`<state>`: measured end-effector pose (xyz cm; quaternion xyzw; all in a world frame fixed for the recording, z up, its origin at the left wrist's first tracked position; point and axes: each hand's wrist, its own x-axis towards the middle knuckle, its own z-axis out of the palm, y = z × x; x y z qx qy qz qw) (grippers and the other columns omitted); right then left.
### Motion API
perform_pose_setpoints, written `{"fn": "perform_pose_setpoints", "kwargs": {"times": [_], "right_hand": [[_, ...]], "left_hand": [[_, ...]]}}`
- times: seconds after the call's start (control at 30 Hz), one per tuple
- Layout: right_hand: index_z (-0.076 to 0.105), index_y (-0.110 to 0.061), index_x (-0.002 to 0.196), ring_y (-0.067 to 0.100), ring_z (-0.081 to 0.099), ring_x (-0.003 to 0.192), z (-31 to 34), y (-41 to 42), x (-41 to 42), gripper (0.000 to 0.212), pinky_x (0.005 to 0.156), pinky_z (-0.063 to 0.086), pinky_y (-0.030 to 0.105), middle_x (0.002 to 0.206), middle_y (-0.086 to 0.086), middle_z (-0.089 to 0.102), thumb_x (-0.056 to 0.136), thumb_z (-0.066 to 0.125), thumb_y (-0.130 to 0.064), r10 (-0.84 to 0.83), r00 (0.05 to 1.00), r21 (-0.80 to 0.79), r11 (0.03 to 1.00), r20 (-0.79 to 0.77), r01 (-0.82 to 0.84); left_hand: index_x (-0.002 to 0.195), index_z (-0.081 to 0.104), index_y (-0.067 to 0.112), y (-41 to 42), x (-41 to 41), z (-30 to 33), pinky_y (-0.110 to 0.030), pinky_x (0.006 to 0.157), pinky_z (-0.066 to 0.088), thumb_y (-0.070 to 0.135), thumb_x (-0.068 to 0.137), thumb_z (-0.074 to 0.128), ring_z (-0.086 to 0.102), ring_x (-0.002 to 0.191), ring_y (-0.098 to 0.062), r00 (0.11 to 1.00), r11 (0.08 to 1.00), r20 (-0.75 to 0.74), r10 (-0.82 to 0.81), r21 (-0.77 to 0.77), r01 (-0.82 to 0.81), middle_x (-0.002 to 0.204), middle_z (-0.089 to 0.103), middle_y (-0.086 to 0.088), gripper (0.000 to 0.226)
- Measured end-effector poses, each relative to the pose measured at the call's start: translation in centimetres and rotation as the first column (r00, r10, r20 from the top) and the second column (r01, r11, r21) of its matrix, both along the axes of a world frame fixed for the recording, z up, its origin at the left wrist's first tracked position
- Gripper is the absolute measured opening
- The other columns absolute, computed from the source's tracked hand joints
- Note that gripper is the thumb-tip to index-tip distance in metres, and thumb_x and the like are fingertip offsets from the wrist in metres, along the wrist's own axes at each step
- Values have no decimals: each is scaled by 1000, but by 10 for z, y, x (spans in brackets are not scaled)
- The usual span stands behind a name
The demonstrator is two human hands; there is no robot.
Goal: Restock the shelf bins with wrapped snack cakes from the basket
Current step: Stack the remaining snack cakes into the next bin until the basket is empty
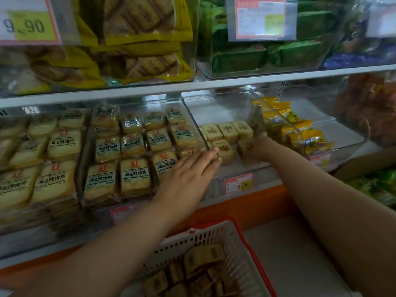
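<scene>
A clear shelf bin point(216, 108) in the middle of the lower shelf holds several square wrapped snack cakes point(228, 131) lying flat. My right hand point(260, 147) is inside the bin at its right side, gripping a stack of the cakes point(255, 122) set on edge. My left hand point(188, 171) lies flat with straight fingers against the bin's front left corner, fingertips touching a cake point(225, 150). Below, a white basket with a red rim point(233, 232) holds several more wrapped cakes point(201, 258).
Left bins hold packs of toast slices point(132, 174). A bin to the right holds yellow packets point(300, 127). The upper shelf carries yellow bags point(137, 39) and green packs point(289, 50). A price tag point(239, 185) hangs on the bin's front. An orange shelf edge point(246, 209) runs below.
</scene>
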<state>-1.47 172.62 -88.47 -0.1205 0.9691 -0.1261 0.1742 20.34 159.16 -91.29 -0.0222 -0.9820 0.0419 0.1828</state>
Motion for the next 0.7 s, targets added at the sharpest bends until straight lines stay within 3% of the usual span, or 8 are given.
{"fn": "perform_pose_setpoints", "kwargs": {"times": [0.1, 0.17, 0.23, 0.33, 0.43, 0.57, 0.63, 0.7], "right_hand": [[-1, 5, 151, 36, 44, 132, -12, -9, -13, 95, 104, 44, 38, 154, 25, 25, 94, 62, -36, 88, 995, 56, 994, 43, -90], [8, 6, 150, 33, 60, 104, -16, -13, -18, 101, 73, 55, 36, 142, 23, 42, 87, 72, -38, 81, 993, 15, 996, 83, -82], [11, 4, 150, 30, 62, 92, -18, -15, -23, 100, 54, 50, 29, 137, 21, 46, 84, 75, -33, 73, 993, -47, 997, 96, -68], [15, -3, 150, 33, 60, 105, -28, -16, -34, 99, 69, 56, 35, 137, 21, 46, 79, 80, -26, 58, 994, -144, 989, 88, -45], [16, -7, 149, 31, 60, 103, -37, -15, -36, 100, 86, 57, 47, 135, 18, 46, 74, 82, -16, 48, 991, -277, 961, 128, -11], [13, -19, 153, 26, 62, 90, -33, -11, -31, 103, 83, 59, 46, 138, 18, 41, 75, 81, -11, 46, 988, -359, 933, 150, 11], [14, -18, 153, 33, 63, 100, -25, -5, -26, 100, 81, 59, 44, 143, 19, 39, 78, 80, -17, 32, 994, -310, 951, 108, 4], [23, -15, 150, 33, 59, 109, -15, 5, -14, 88, 74, 56, 38, 144, 16, 39, 81, 78, -22, 28, 1000, -302, 953, 4, -25]], "left_hand": [[150, 37, 18, 3, 1, 2, -38, 112, 17, 5, 74, 81, 34, 144, -27, 1000, 1000, 1, 19, 2, -19, 160, 28, -7, 88], [148, 41, 17, 6, 2, 3, -37, 111, 17, 5, 71, 82, 37, 142, -28, 999, 999, -2, 43, -7, -43, 159, 31, -8, 88], [151, 36, 17, 7, 2, 3, -37, 112, 13, 4, 74, 79, 31, 146, -28, 999, 999, 24, 44, 6, -44, 162, 23, -7, 89], [156, 24, 19, 6, 1, 2, -35, 114, 5, 1, 82, 71, 18, 150, -27, 998, 999, 52, 34, 27, -35, 165, 9, -4, 89], [155, 27, 18, 6, 2, 4, -36, 114, 7, 3, 84, 71, 21, 149, -28, 998, 999, 51, 21, 27, -22, 165, 12, -5, 85], [154, 26, 22, 2, 0, 10, -36, 117, 17, 6, 86, 69, 21, 148, -25, 997, 998, 71, -11, 57, 7, 165, 10, 0, 83], [153, 27, 26, 0, -2, 16, -39, 117, 23, 8, 86, 70, 22, 146, -23, 996, 996, 88, -26, 87, 18, 165, 12, 3, 82], [154, 25, 30, -2, -4, 20, -41, 118, 20, 11, 88, 67, 16, 148, -22, 994, 994, 108, -34, 110, 22, 165, 9, 6, 80]]}}
